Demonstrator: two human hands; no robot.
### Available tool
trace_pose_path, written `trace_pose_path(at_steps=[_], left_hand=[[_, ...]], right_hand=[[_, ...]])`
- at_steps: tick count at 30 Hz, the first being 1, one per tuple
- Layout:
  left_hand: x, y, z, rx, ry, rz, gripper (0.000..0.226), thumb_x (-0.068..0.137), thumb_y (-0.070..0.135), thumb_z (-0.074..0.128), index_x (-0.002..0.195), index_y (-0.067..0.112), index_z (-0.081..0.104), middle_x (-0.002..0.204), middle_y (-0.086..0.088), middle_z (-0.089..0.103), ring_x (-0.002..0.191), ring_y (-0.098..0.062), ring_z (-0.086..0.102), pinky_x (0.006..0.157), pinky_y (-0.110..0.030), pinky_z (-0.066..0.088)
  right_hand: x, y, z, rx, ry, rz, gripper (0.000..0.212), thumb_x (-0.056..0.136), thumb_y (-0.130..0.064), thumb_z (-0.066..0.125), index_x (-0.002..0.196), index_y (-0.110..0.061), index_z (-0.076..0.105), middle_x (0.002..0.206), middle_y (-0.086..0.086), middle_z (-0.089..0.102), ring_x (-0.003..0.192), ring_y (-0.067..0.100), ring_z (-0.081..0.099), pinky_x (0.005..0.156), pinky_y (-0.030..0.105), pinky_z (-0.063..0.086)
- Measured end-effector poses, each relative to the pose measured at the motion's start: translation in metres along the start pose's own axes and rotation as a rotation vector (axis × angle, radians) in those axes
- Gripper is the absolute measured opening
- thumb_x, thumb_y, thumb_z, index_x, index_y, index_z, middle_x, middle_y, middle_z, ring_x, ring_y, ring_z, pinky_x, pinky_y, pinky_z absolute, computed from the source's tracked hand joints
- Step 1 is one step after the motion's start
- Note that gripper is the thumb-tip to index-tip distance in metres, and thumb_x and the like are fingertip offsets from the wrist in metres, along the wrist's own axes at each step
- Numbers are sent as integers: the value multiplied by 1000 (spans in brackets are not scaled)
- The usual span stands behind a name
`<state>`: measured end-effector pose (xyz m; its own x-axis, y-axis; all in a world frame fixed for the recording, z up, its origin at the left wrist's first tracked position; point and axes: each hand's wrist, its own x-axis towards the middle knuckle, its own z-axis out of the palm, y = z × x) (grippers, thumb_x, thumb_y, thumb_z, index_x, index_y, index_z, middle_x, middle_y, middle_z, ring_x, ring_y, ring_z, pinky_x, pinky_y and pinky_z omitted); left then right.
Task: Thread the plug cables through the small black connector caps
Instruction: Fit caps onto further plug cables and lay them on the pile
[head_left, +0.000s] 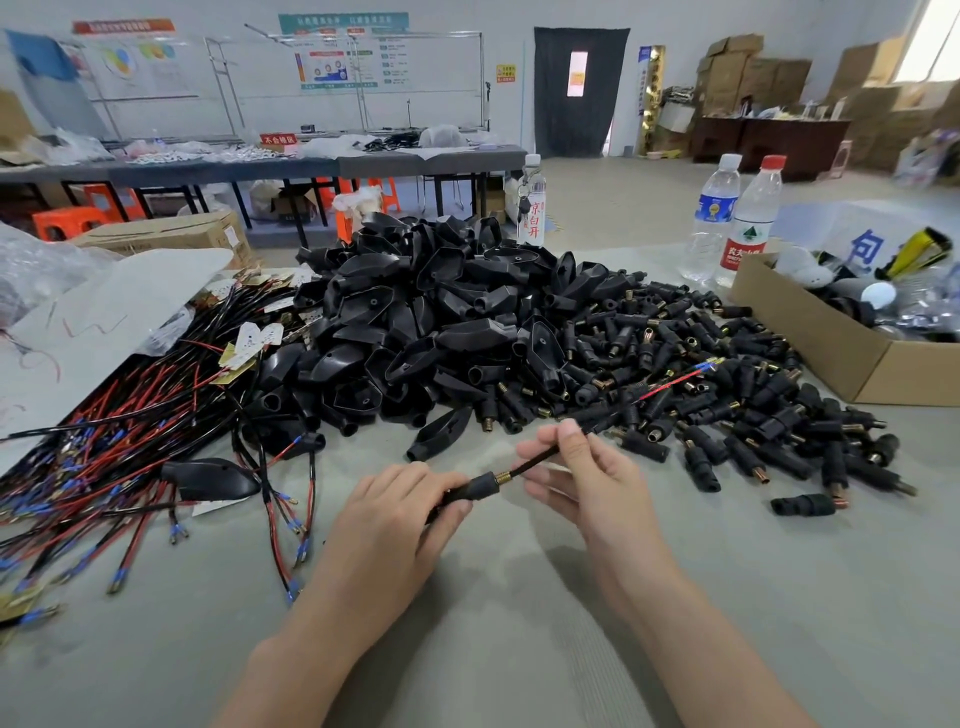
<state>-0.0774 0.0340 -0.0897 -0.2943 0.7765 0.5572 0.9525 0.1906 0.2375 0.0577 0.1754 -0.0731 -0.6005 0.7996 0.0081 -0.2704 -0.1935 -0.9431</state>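
My left hand (395, 525) grips a small black connector cap (480, 486) with a brass spring at its right end. A black cable (537, 460) runs out of that end up to the right, and my right hand (576, 467) pinches it between thumb and forefinger. The cable's red wire with a blue terminal (675, 382) lies over a spread of several small black connector caps (727, 395). A heap of red and black plug cables (119, 441) covers the table's left side.
A big pile of larger black housings (441, 312) stands in the middle behind my hands. A cardboard box (831, 338) sits at the right, with three water bottles (748, 223) behind. A grey sheet (93, 322) lies at the left. Bare table (493, 623) lies under my forearms.
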Motion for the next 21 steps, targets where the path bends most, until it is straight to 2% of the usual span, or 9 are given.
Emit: trace_pose_path(at_steps=[4,10,15,18,21], left_hand=[[0,-3,0,-15,18,-11,30,96,42,45,107,25,68,88,17,57,83,-3,49,77,-26,39],[-1,-2,0,-4,8,5,28,97,43,47,108,27,67,87,20,54,80,-1,46,75,-22,38],[-1,1,0,-15,16,18,22,96,40,50,107,28,65,88,19,54,78,-2,48,72,-21,40],[0,2,1,-51,9,-6,15,95,34,61,106,27,66,99,16,56,76,-7,54,66,-24,46],[-1,4,3,-54,-4,-31,15,90,28,69,105,25,67,105,12,57,72,-11,56,60,-27,48]], right_hand=[[6,-11,-14,155,120,7,28,101,-33,52,101,-11,69,93,7,78,82,21,76,66,25,60],[11,-17,-25,208,142,-8,28,99,-36,55,104,-15,71,94,3,77,79,18,75,61,26,59],[12,-18,-30,216,147,-30,30,98,-40,55,106,-17,72,95,3,77,82,19,75,63,25,59],[10,-18,-27,311,143,-6,32,94,-43,56,108,-18,70,95,6,77,86,21,75,66,26,60],[2,-4,-10,317,34,97,34,84,-40,66,106,-14,69,100,10,76,93,21,74,74,28,61]])
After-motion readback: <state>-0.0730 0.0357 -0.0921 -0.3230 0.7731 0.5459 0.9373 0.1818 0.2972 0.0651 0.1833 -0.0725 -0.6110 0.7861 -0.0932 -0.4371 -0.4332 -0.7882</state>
